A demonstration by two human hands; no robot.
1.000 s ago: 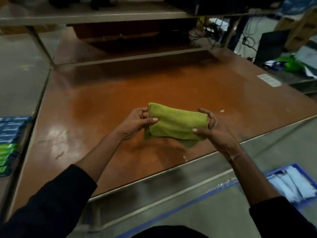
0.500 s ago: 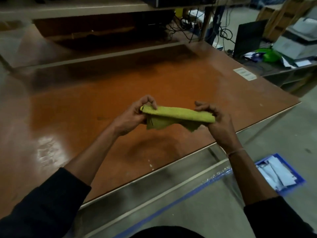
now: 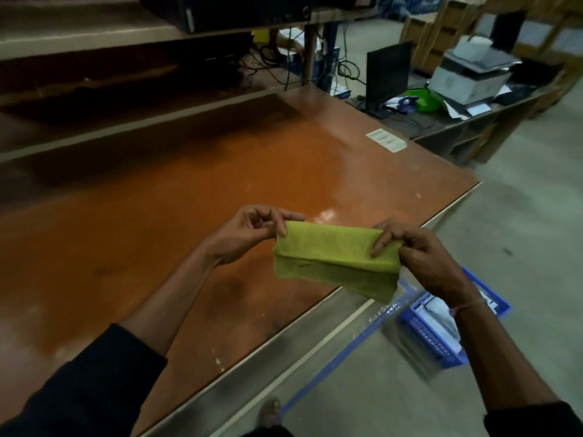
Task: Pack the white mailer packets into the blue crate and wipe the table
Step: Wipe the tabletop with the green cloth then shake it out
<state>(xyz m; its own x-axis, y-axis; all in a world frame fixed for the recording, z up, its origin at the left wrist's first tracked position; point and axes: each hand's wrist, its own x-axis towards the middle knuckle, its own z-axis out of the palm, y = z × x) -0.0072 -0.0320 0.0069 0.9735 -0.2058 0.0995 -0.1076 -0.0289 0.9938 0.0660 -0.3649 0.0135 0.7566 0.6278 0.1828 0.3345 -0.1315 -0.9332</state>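
A folded yellow-green cloth hangs in the air over the near right edge of the brown table. My left hand pinches its upper left corner. My right hand pinches its right end. The lower layers of the cloth droop past the table edge. A blue crate stands on the floor at the lower right, partly behind my right forearm. White mailer packets lie inside it.
A paper label is stuck near the table's far right corner. A shelf with dark equipment overhangs the back. To the right is a desk with a monitor, a printer and a green object. Blue tape marks the floor.
The view has swung to the right, so the table corner and the crate show more. Both hands shifted right with the cloth, which has turned from edge-on to show its broad folded face.
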